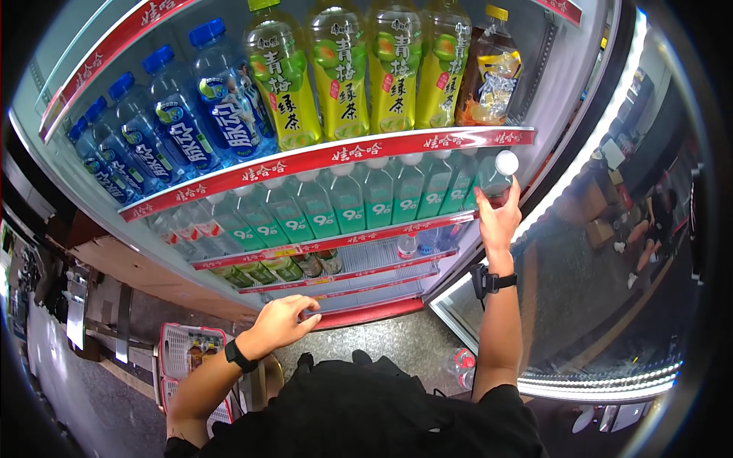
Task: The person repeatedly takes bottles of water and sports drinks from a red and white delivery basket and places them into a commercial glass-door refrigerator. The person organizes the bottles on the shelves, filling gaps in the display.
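Observation:
At the right end of a refrigerator shelf, my right hand (pixel 499 214) grips a clear plastic bottle (pixel 493 174) with a white cap. The bottle leans towards me, and my palm hides its lower part. To its left stands a row of bottles with green labels (pixel 350 207), with clear bottles (pixel 192 229) at the left end. My left hand (pixel 286 322) hangs in front of the low shelves, fingers loosely bent and apart, holding nothing. Just ahead of it is the red bottom edge of the refrigerator (pixel 372 314).
Above are blue drink bottles (pixel 186 129), green tea bottles (pixel 338 86) and a brown bottle (pixel 487 74). An open glass door (pixel 572 286) is at right. A basket (pixel 172 343) with drinks stands lower left. Bottles with red caps (pixel 462 360) are by my right arm.

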A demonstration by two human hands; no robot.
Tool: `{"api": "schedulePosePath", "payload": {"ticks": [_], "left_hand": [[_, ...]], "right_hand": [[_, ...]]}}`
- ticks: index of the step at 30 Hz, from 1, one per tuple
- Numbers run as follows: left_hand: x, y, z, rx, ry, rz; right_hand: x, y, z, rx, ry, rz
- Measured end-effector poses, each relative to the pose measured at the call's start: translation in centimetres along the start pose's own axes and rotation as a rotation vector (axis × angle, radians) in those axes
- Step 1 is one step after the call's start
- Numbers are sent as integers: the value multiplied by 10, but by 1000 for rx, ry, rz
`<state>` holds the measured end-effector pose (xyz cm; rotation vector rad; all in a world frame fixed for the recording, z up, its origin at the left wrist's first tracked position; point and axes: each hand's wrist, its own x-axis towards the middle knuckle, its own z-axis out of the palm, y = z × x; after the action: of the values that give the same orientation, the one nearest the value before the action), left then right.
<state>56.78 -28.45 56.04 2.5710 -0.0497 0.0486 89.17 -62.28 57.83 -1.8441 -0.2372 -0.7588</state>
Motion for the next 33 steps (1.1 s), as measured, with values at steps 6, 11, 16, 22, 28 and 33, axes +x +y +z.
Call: {"api": "schedulePosePath", "payload": {"ticks": [6,11,16,22,28,33], "left_hand": [[-25,-16,-2,-53,26,-79],[-42,-29,-1,-59,60,-118],[-47,-36,2,-151,63,-161],[-57,-49,6,-214,131,-248],[-93,-57,11,-216,259,-444],[-130,-56,9,-251,298,-543]], "right_hand": [[23,28,8,-14,-103,-81],[24,40,12,-151,-192,-94],[18,30,9,-166,-237,-43],[-1,30,18,-284,-25,-133],[-76,-11,51,237,50,-364],[-132,-44,71,424,-536,-420]]}}
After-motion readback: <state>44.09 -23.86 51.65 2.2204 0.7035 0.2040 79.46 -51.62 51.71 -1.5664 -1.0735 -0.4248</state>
